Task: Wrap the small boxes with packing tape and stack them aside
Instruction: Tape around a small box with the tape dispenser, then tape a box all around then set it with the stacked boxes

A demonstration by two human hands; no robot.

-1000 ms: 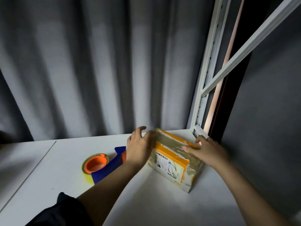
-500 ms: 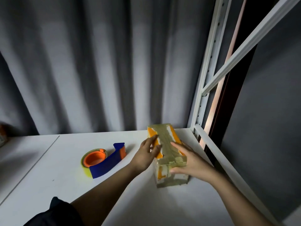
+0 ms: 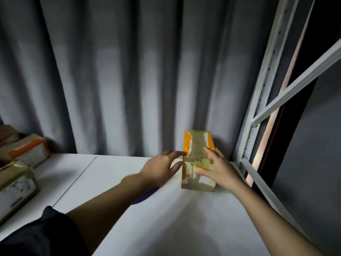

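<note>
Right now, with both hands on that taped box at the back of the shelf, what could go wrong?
1. The taped box stands close to the shelf's right rail; a push from the left hand might jam it there.
2. The tape dispenser lies mostly hidden under the left forearm, so pulling back could knock it.
3. The right hand only rests on the box, so lifting now may let it slip.

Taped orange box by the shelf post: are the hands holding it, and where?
Yes. The right hand lies over the top and front face of the tape-wrapped orange cardboard box; the left hand touches its left edge with its fingertips. The box rests on the white shelf.
</note>
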